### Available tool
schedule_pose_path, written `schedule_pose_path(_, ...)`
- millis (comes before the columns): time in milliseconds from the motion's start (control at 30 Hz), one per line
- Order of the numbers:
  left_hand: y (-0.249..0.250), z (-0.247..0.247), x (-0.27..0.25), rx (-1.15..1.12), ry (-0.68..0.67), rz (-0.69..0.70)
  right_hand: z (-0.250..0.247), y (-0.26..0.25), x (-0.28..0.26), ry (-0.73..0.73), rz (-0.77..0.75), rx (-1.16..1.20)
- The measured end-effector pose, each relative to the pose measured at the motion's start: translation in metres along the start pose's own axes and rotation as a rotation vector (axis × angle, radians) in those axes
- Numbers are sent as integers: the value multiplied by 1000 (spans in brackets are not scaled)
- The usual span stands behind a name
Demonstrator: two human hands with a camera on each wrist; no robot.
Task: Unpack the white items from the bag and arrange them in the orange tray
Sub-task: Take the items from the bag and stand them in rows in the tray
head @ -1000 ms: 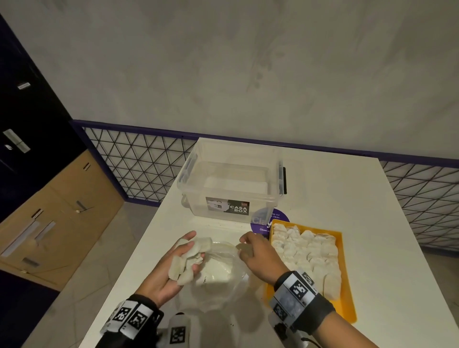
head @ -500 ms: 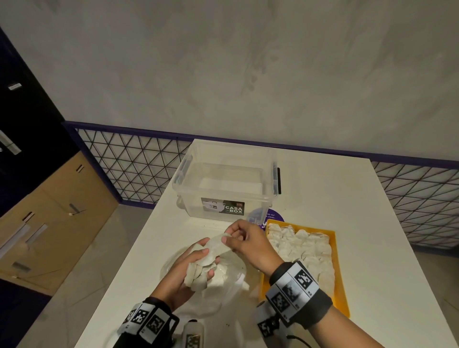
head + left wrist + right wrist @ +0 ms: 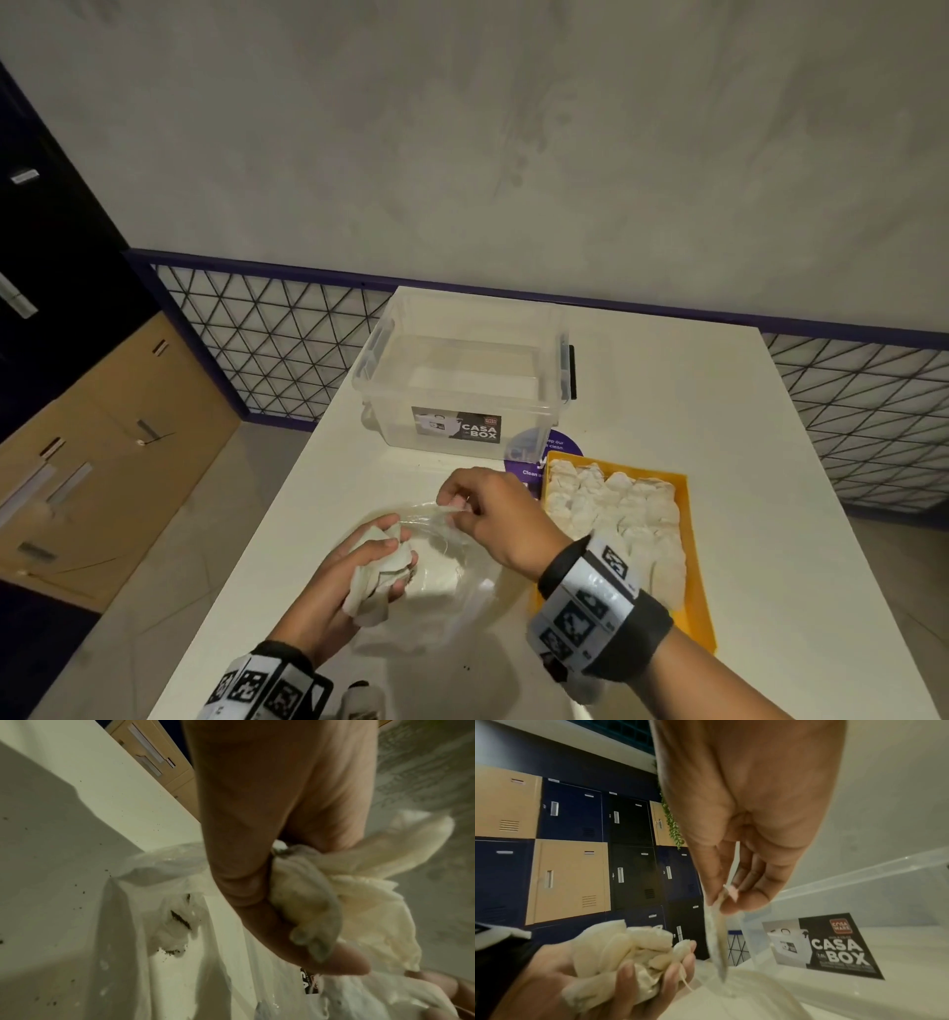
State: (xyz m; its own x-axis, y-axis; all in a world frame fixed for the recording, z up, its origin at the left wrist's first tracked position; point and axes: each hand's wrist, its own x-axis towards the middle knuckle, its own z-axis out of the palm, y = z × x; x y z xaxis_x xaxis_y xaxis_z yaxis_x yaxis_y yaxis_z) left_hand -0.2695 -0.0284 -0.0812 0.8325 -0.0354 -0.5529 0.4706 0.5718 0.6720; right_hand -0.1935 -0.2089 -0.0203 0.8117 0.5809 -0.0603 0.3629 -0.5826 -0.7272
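My left hand (image 3: 359, 575) grips a bunch of several soft white items (image 3: 382, 568), seen bunched in the palm in the left wrist view (image 3: 334, 894) and in the right wrist view (image 3: 618, 949). My right hand (image 3: 480, 506) pinches the rim of a clear plastic bag (image 3: 441, 580), lifting it a little off the table; thumb and fingertips (image 3: 731, 902) hold the thin film (image 3: 714, 933). More white stuff lies inside the bag. The orange tray (image 3: 696, 606) to the right is packed with rows of white items (image 3: 611, 514).
A clear lidless storage box (image 3: 462, 380) labelled CASA BOX stands behind the bag on the white table (image 3: 744, 462). A purple round sticker (image 3: 529, 452) lies between box and tray. The table's left edge drops to the floor by lockers (image 3: 77, 462). Dark crumbs dot the table (image 3: 51, 923).
My right hand moved from the bag's right side up and back, and pinches its rim. My left hand closed round the white items and dropped slightly toward me.
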Motion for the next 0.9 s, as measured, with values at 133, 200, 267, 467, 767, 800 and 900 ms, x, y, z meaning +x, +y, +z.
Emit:
schedule_pose_path(133, -5, 4, -2, 38, -40, 44, 3, 3, -5, 6, 22, 42)
schedule_pose_path(200, -7, 5, -1, 68, -50, 53, 0, 9, -9, 37, 47, 105)
schedule_pose_path(267, -9, 2, 3, 98, -40, 48, -10, 16, -15, 66, 88, 197)
schedule_pose_path(467, -10, 7, 1, 55, -94, 35, -64, 56, -53, 150, 217, 243)
schedule_pose_path(767, -16, 8, 10, 13, -3, -4, -86, 132, -88, -228, 456, -342)
schedule_pose_path(800, -16, 7, 11, 9, -9, 9, -82, 136, -87, -249, 463, -379)
schedule_pose_path(900, -12, 8, 7, 14, -41, -12, -71, 146, -82, -205, 454, -450)
